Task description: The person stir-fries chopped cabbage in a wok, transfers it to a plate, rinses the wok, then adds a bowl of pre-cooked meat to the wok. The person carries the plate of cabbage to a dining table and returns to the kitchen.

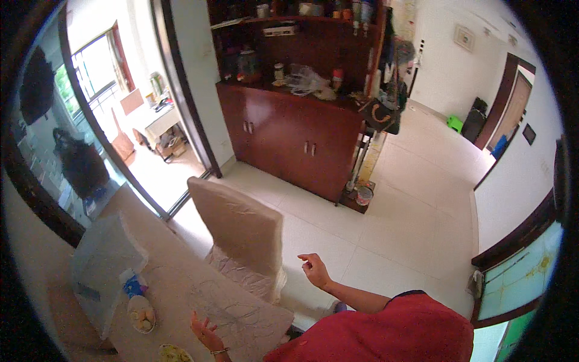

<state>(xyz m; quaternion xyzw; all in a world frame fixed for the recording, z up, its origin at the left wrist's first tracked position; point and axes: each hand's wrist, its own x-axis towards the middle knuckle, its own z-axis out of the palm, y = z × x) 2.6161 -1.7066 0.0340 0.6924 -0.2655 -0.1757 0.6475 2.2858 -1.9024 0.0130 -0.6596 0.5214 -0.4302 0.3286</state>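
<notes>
My left hand (206, 332), with a bracelet at the wrist, is over the near edge of a cloth-covered table (176, 289). Its fingers are spread and hold nothing. To its left, an oval dish (135, 329) contains several pale, rounded food pieces (144, 318). Below them, cut off by the picture's rim, is a dish of yellowish-green food (174, 353). My right hand (315, 270) hangs in the air over the tiled floor, right of a fabric-covered chair (239, 226). Its fingers are loosely bent, with nothing visible in them.
A blue-and-white packet (132, 284) lies beside a pale translucent cover (106, 258) on the table. Beyond the chair stands a dark red wooden cabinet (289, 140) holding jars and a plastic bag (307, 80). A sliding-door frame (185, 90) is at left, a glass-panelled door (515, 276) at right.
</notes>
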